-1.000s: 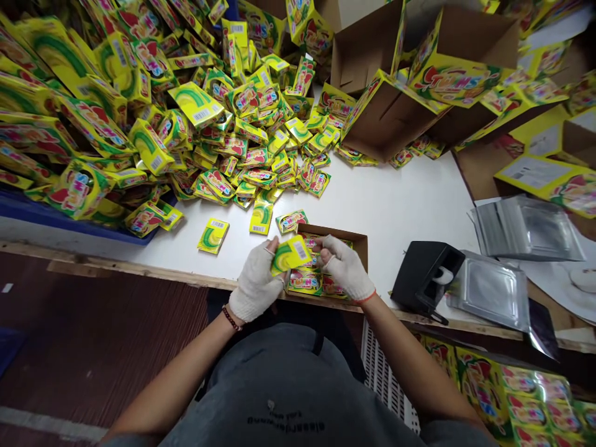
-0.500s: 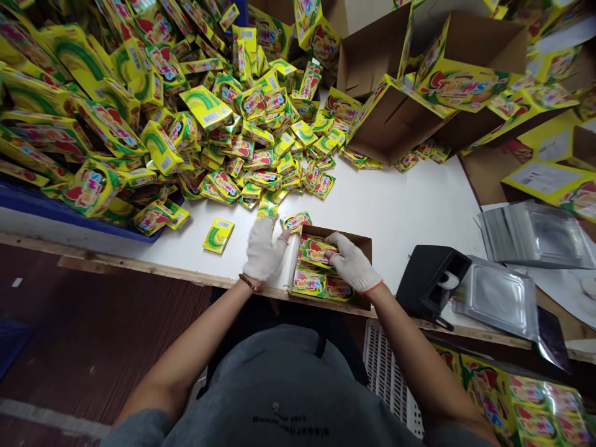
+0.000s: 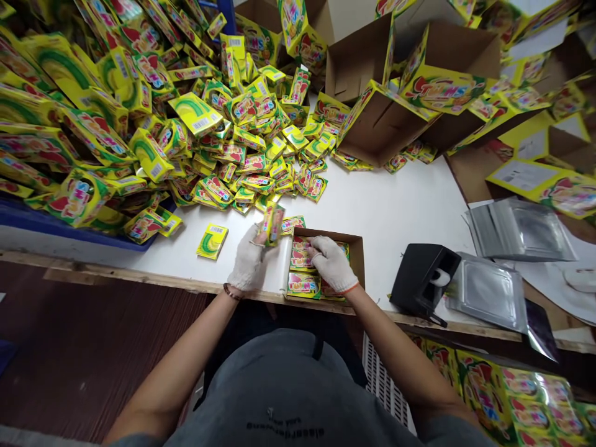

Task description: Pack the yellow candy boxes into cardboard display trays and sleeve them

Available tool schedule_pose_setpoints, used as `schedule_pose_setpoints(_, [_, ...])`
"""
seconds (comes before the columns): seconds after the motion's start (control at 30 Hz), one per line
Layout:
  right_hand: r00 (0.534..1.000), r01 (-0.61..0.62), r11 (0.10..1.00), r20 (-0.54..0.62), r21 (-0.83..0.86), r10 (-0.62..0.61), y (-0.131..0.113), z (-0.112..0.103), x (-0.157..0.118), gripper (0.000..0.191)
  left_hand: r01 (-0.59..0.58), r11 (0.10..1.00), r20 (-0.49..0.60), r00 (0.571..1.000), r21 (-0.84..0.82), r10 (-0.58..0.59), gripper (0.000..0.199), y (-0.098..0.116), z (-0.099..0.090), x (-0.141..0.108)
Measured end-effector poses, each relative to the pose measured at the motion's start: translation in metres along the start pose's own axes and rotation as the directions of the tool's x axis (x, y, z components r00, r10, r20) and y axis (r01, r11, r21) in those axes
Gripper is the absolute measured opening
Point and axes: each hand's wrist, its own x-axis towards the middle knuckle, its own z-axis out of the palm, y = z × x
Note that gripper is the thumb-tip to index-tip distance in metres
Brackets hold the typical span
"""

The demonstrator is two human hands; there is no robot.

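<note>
My left hand (image 3: 249, 257), in a white knit glove, grips a small yellow carton (image 3: 273, 223) held upright just left of an open display box (image 3: 357, 267). The carton is slightly blurred. Inside the display box lie several small cartons with colourful lettering, face up in rows. My right hand (image 3: 334, 266), also gloved, reaches in over its right side. Its curled fingers close on the edge of an upper-left carton (image 3: 302, 254); the palm hides part of the contents. Another small carton (image 3: 293, 225) lies against the box's back left corner.
A large heap of small cartons (image 3: 251, 149) spreads across the back left. One carton (image 3: 212, 241) lies alone near the front edge. Empty display boxes (image 3: 382, 127) stand behind. On the right are a black tape dispenser (image 3: 416, 276) and clear plastic trays (image 3: 488, 292).
My left hand has drawn back from the heap's edge, raising a carton upright. My right hand has shifted left with its fingers inside the display box. The whole view has shifted slightly.
</note>
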Motion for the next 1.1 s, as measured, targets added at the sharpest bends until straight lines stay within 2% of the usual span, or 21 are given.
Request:
schedule_pose_setpoints(0.07, [0.999,-0.040,0.978,0.019,0.203,0.037,-0.015,-0.004,0.000,0.034,0.013,0.997,0.144,0.990,-0.071,-0.002,0.055,0.009,0.018,-0.016])
schedule_pose_setpoints(0.13, [0.997,-0.081,0.947,0.009,0.310,0.082,-0.024,-0.010,-0.001,0.040,-0.049,0.995,0.193,0.981,0.086,0.032,0.048,0.015,0.030,-0.025])
schedule_pose_setpoints(0.2, [0.991,-0.088,0.949,-0.071,0.302,0.114,-0.024,-0.017,0.000,0.039,-0.145,0.940,0.156,0.983,0.308,0.101,0.041,0.018,0.033,-0.026])
schedule_pose_setpoints(0.27, [0.983,-0.056,0.970,-0.157,0.237,0.095,-0.013,-0.025,0.002,0.037,-0.231,0.852,0.097,0.973,0.470,0.210,0.037,0.017,0.029,-0.022])
schedule_pose_setpoints(0.33, [0.984,-0.011,0.985,-0.175,0.171,0.042,0.003,-0.032,0.005,0.039,-0.324,0.739,0.085,0.936,0.591,0.343,0.032,0.015,0.023,-0.019])
schedule_pose_setpoints(0.37, [0.988,0.000,0.991,-0.154,0.132,0.020,0.010,-0.033,0.007,0.039,-0.384,0.664,0.128,0.907,0.642,0.401,0.029,0.014,0.021,-0.019])
schedule_pose_setpoints(0.43, [0.998,0.005,1.000,-0.062,0.017,-0.004,0.023,-0.031,0.011,0.032,-0.531,0.483,0.333,0.835,0.696,0.438,0.027,0.012,0.025,-0.024])
schedule_pose_setpoints(0.5, [0.999,0.035,0.993,0.008,-0.116,-0.034,0.029,-0.024,0.017,0.024,-0.660,0.297,0.572,0.748,0.689,0.336,0.026,0.009,0.036,-0.035])
schedule_pose_setpoints(0.53, [0.998,0.055,0.985,0.022,-0.165,-0.052,0.031,-0.019,0.020,0.024,-0.690,0.216,0.643,0.722,0.690,0.254,0.025,0.007,0.043,-0.041])
schedule_pose_setpoints(0.57, [0.997,0.071,0.977,0.024,-0.200,-0.067,0.031,-0.014,0.022,0.025,-0.695,0.143,0.673,0.719,0.705,0.174,0.028,0.005,0.050,-0.048])
schedule_pose_setpoints(0.67, [0.996,0.090,0.949,0.026,-0.302,-0.087,0.029,-0.001,0.029,0.029,-0.644,-0.018,0.644,0.765,0.765,0.016,0.045,-0.002,0.064,-0.061])
schedule_pose_setpoints(0.8, [0.998,0.057,0.881,0.008,-0.469,-0.061,0.024,0.010,0.026,0.024,-0.668,-0.069,0.667,0.744,0.741,-0.039,0.054,-0.008,0.063,-0.065])
schedule_pose_setpoints(0.9, [0.990,0.144,0.924,0.049,-0.355,-0.136,0.022,0.010,0.016,0.025,-0.667,-0.068,0.667,0.745,0.742,-0.029,0.055,-0.007,0.059,-0.063])
schedule_pose_setpoints(0.97, [0.983,0.179,0.956,0.001,-0.230,-0.184,0.023,0.007,0.009,0.028,-0.667,-0.050,0.667,0.745,0.743,-0.026,0.053,-0.006,0.058,-0.062])
schedule_pose_setpoints(1.03, [0.983,0.071,0.984,-0.157,-0.165,-0.098,0.026,0.004,0.003,0.025,-0.671,-0.030,0.671,0.741,0.740,-0.014,0.050,-0.006,0.058,-0.063])
schedule_pose_setpoints(1.1, [0.958,-0.120,0.988,-0.271,-0.094,0.091,0.030,0.004,-0.004,0.023,-0.672,-0.012,0.672,0.741,0.741,0.008,0.047,-0.007,0.058,-0.064])
